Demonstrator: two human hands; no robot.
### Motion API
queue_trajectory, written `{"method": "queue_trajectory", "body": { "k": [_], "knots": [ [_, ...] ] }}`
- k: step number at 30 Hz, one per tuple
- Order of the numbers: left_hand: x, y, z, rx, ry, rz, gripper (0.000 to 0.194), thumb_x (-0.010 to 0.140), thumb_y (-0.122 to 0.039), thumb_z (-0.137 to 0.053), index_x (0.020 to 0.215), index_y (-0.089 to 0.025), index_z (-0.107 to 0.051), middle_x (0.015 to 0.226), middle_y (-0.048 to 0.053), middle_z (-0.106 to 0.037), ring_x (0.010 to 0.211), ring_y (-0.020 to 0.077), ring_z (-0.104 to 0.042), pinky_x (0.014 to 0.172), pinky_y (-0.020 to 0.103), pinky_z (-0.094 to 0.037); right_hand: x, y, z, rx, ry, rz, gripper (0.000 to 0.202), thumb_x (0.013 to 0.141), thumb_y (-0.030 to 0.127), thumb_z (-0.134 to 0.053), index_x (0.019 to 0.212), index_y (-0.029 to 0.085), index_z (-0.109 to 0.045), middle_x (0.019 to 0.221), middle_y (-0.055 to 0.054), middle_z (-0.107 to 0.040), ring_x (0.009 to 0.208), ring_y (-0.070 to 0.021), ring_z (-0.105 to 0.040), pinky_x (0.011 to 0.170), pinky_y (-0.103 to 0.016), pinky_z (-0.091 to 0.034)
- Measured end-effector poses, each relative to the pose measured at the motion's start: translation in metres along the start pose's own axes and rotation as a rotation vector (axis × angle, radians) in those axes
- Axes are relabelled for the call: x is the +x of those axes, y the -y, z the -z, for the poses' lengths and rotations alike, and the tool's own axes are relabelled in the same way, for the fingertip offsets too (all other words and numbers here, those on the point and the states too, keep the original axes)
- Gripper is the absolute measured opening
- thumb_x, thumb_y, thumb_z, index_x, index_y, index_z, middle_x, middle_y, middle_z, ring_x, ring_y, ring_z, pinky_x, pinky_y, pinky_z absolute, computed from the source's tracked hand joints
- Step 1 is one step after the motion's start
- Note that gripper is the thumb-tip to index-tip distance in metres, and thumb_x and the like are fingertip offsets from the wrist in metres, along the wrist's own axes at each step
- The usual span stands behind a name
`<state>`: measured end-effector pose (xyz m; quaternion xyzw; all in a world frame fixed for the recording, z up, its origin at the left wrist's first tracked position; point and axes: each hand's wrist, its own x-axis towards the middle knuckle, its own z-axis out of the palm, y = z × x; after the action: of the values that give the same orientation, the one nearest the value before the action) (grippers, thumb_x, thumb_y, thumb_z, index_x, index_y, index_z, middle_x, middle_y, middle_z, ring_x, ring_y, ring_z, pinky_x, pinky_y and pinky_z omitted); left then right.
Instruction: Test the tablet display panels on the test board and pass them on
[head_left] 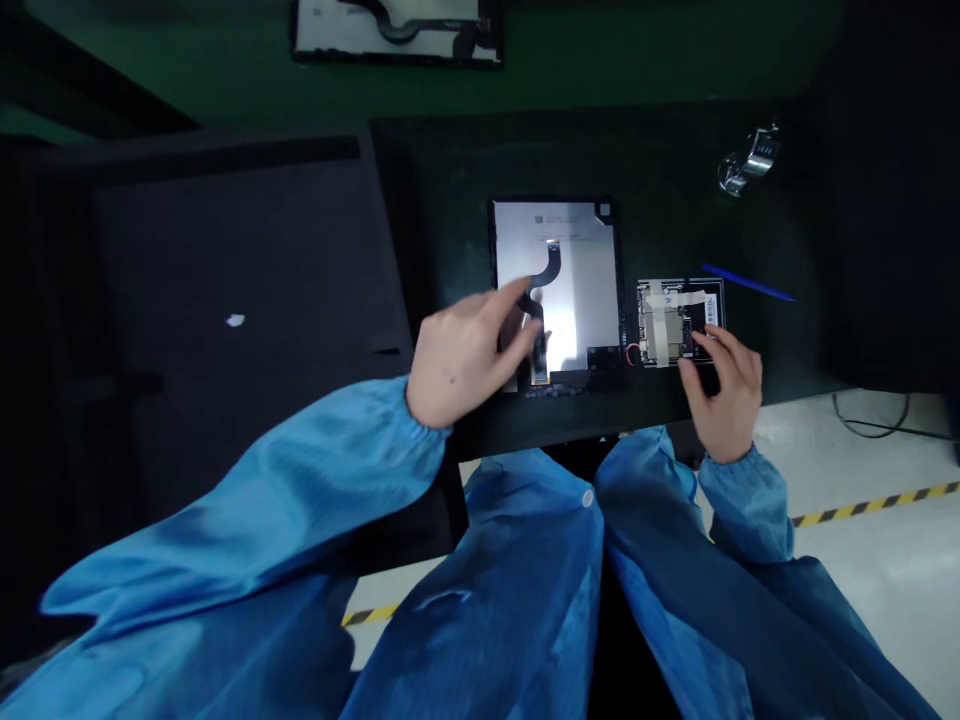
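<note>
A flat display panel lies silvery back up on the dark bench, a bent black flex cable running down its middle. My left hand reaches over its left edge, index finger and thumb apart at the cable's bend. Whether the curled fingers beneath pinch anything is hidden. Right of the panel sits a small circuit board with pale tape strips and a red wire. At its front right corner is my right hand, thumb near the front edge and index finger over the board, the two spread apart.
A blue pry stick lies behind the board. Farther back right is a shiny metal piece. Another panel with a cable rests at the far edge. On the left, a dark surface bears a small white scrap.
</note>
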<state>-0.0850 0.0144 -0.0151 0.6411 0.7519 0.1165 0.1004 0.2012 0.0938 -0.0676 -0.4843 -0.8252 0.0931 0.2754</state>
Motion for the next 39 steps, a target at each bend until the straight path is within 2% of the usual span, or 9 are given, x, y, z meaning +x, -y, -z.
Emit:
{"method": "queue_trajectory", "body": {
  "k": [4, 10, 14, 18, 20, 23, 28, 33, 39],
  "knots": [
    [0.035, 0.020, -0.008, -0.073, -0.050, -0.052, 0.045, 0.094, -0.037, -0.056, 0.129, -0.008, -0.058, 0.132, 0.021, -0.060, 0.127, 0.0373, -0.053, 0.109, 0.053, -0.043, 0.019, -0.010, 0.008, 0.082, -0.015, 0.018, 0.027, 0.097, 0.040, -0.056, 0.109, 0.021, -0.072, 0.116, -0.009, -0.073, 0.109, -0.0264, -0.066, 0.097, -0.044, -0.049],
    [0.048, 0.012, -0.021, -0.090, 0.018, -0.043, 0.032, 0.080, -0.038, -0.072, 0.097, -0.011, -0.067, 0.111, 0.017, -0.061, 0.112, 0.0367, -0.055, 0.099, 0.054, -0.046, 0.034, -0.012, 0.013, 0.114, 0.014, 0.042, 0.026, 0.097, 0.040, -0.055, 0.103, 0.021, -0.072, 0.115, -0.010, -0.073, 0.108, -0.0259, -0.066, 0.096, -0.044, -0.049],
    [0.043, 0.006, -0.007, -0.343, 0.217, -0.053, 0.015, 0.079, -0.031, -0.067, 0.076, -0.017, -0.063, 0.092, 0.010, -0.063, 0.091, 0.0259, -0.060, 0.085, 0.043, -0.051, 0.032, -0.010, 0.010, 0.156, 0.052, 0.022, 0.026, 0.098, 0.039, -0.052, 0.102, 0.023, -0.072, 0.115, -0.008, -0.072, 0.107, -0.0251, -0.066, 0.096, -0.044, -0.050],
    [0.045, 0.003, 0.012, -0.914, 0.510, 0.059, 0.024, 0.077, -0.028, -0.064, 0.064, -0.022, -0.045, 0.061, 0.000, -0.054, 0.064, 0.0161, -0.059, 0.065, 0.032, -0.051, 0.030, -0.010, 0.006, 0.174, 0.058, 0.007, 0.027, 0.099, 0.039, -0.050, 0.102, 0.023, -0.071, 0.114, -0.008, -0.072, 0.107, -0.0243, -0.066, 0.096, -0.043, -0.051],
    [0.045, 0.000, 0.019, -1.109, 0.555, 0.114, 0.024, 0.075, -0.027, -0.066, 0.067, -0.023, -0.043, 0.059, 0.000, -0.056, 0.061, 0.0154, -0.060, 0.060, 0.030, -0.051, 0.030, -0.009, 0.005, 0.172, 0.063, 0.009, 0.028, 0.099, 0.039, -0.049, 0.103, 0.022, -0.071, 0.114, -0.008, -0.072, 0.108, -0.0242, -0.066, 0.096, -0.043, -0.051],
    [0.043, -0.005, 0.025, -1.149, 0.553, 0.189, 0.019, 0.074, -0.032, -0.067, 0.087, -0.022, -0.057, 0.071, 0.004, -0.066, 0.061, 0.0173, -0.062, 0.052, 0.029, -0.050, 0.032, -0.009, 0.004, 0.176, 0.097, 0.039, 0.027, 0.099, 0.039, -0.049, 0.106, 0.023, -0.070, 0.115, -0.008, -0.072, 0.110, -0.0245, -0.066, 0.098, -0.043, -0.052],
    [0.039, -0.007, 0.026, -1.238, 0.613, 0.252, 0.049, 0.077, -0.036, -0.067, 0.121, -0.016, -0.065, 0.095, 0.013, -0.075, 0.063, 0.0188, -0.069, 0.053, 0.029, -0.059, 0.041, -0.010, 0.004, 0.168, 0.126, 0.085, 0.025, 0.098, 0.038, -0.053, 0.109, 0.023, -0.070, 0.118, -0.008, -0.070, 0.113, -0.0250, -0.065, 0.100, -0.042, -0.051],
    [0.040, -0.015, 0.018, -1.375, 0.625, 0.303, 0.026, 0.077, -0.029, -0.077, 0.097, -0.014, -0.071, 0.093, 0.013, -0.078, 0.084, 0.0245, -0.077, 0.080, 0.034, -0.065, 0.049, -0.004, -0.002, 0.243, 0.128, 0.071, 0.023, 0.098, 0.034, -0.052, 0.107, 0.022, -0.070, 0.112, -0.007, -0.070, 0.102, -0.0215, -0.067, 0.093, -0.037, -0.054],
    [0.054, -0.033, -0.001, -1.248, 0.509, 0.411, 0.028, 0.075, -0.035, -0.084, 0.079, -0.014, -0.066, 0.059, 0.005, -0.072, 0.057, 0.0172, -0.073, 0.056, 0.021, -0.062, 0.056, 0.009, -0.017, 0.362, 0.137, 0.022, 0.013, 0.092, 0.024, -0.057, 0.092, 0.020, -0.069, 0.080, 0.000, -0.064, 0.070, -0.0133, -0.059, 0.072, -0.027, -0.049]
  ]
}}
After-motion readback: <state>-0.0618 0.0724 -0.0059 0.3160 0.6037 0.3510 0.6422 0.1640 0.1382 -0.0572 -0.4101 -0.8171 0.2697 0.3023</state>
